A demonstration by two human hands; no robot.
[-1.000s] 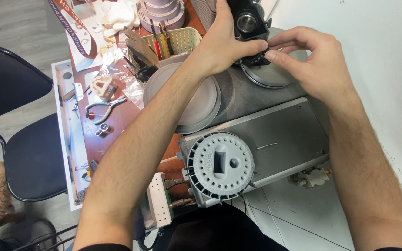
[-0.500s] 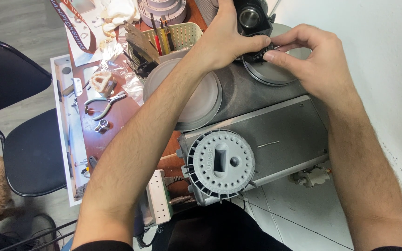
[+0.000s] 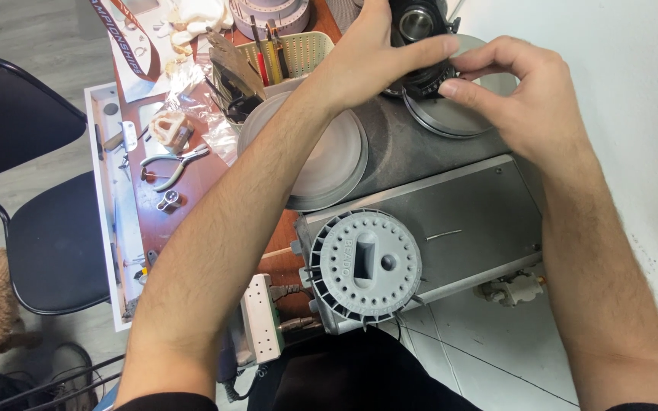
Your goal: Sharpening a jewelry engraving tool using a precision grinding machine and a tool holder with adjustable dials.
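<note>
Both my hands meet at the far end of a grey metal machine [image 3: 451,213]. My left hand [image 3: 375,57] wraps around a black round part with a lens-like glass top [image 3: 418,23]. My right hand [image 3: 515,91] pinches the black toothed ring [image 3: 428,85] at that part's base with thumb and forefinger. The part sits above a flat grey disc [image 3: 451,118] on the machine's right side. A second, larger grey disc [image 3: 329,156] lies under my left forearm. Near me a grey plastic wheel with holes and fins [image 3: 365,264] is mounted on the machine.
On the brown table to the left lie pliers [image 3: 173,164], a white basket with tools [image 3: 291,53], a lanyard [image 3: 119,34] and small parts on a white tray [image 3: 112,221]. A white power strip [image 3: 260,318] lies near me. A black chair [image 3: 47,228] stands left.
The view has shifted slightly; both hands stay on the black part, with my right fingers turning a little around its ring.
</note>
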